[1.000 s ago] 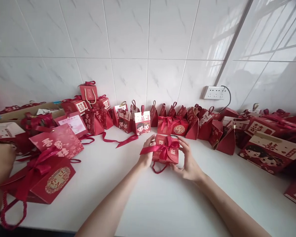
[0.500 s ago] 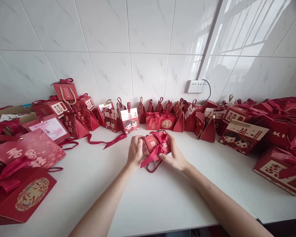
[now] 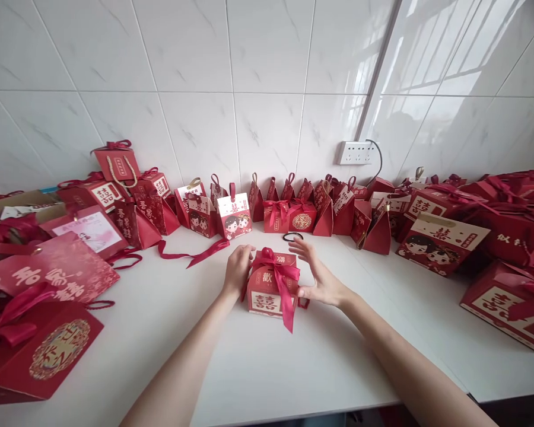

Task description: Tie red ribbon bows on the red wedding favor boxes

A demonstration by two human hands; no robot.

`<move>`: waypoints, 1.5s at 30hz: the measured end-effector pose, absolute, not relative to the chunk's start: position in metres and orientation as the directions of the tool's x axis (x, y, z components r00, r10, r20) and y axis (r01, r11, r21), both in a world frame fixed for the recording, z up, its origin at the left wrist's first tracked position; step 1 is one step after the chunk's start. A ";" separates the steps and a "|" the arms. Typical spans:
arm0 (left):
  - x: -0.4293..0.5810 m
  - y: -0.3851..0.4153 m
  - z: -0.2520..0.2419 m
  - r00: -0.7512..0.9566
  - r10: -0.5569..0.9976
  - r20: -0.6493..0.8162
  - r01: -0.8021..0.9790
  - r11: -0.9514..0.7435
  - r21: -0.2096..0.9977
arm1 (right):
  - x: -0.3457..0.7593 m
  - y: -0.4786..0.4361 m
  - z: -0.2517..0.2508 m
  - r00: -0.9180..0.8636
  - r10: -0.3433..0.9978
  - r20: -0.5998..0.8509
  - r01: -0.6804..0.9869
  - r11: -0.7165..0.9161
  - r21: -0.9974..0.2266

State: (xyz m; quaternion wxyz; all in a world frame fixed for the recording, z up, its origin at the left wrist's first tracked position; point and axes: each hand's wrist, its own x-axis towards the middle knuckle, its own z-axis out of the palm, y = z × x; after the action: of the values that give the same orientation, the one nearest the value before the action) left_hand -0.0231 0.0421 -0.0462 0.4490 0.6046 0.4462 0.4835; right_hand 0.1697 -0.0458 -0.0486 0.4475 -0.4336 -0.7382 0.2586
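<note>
A small red gift box [image 3: 267,302] with a bright ribbon bow stands on the white table [image 3: 249,367] in front of me. Its face toward me carries a cream panel with red characters, and one ribbon tail hangs down over it. My left hand [image 3: 238,270] is closed against the box's left side, its fingertips partly hidden. On the other side, my right hand [image 3: 323,279] is open with fingers spread, the thumb close to the box. A thin black band [image 3: 292,236] lies behind the box, near my right fingertips.
Several red boxes and pouches line the tiled wall, including a pouch with cartoon faces [image 3: 234,216]. More are piled left, with a large box [image 3: 44,356] nearest, and right [image 3: 511,308]. A loose ribbon [image 3: 196,258] lies left of centre. A power strip [image 3: 355,153] is on the wall.
The box has been turned and set upright, its panelled face now toward me. My right hand has let go and spread its fingers. The black band now shows fully behind the box.
</note>
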 end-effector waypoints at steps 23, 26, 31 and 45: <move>-0.021 0.033 -0.048 0.308 0.811 0.498 0.158 -0.560 0.813 | 0.169 -0.039 -0.048 0.162 0.915 0.370 0.423 0.274 -0.864; -0.020 0.032 -0.047 0.280 0.755 0.593 0.145 -0.643 0.752 | 0.171 -0.040 -0.049 0.116 0.915 0.387 0.372 0.321 -0.871; -0.020 0.030 -0.044 0.198 0.828 0.525 0.022 -0.539 0.842 | 0.170 -0.039 -0.047 0.181 0.938 0.297 0.091 0.285 -0.954; -0.020 0.011 -0.032 0.457 0.687 0.565 0.141 -0.683 0.717 | 0.161 -0.047 -0.027 0.223 0.921 0.319 0.163 0.287 -0.944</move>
State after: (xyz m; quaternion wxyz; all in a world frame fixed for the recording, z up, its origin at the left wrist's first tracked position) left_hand -0.0200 0.0114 -0.0319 0.3020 0.7983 0.2595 0.4518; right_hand 0.1610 -0.0471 -0.0273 0.5967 -0.5055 -0.5361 0.3177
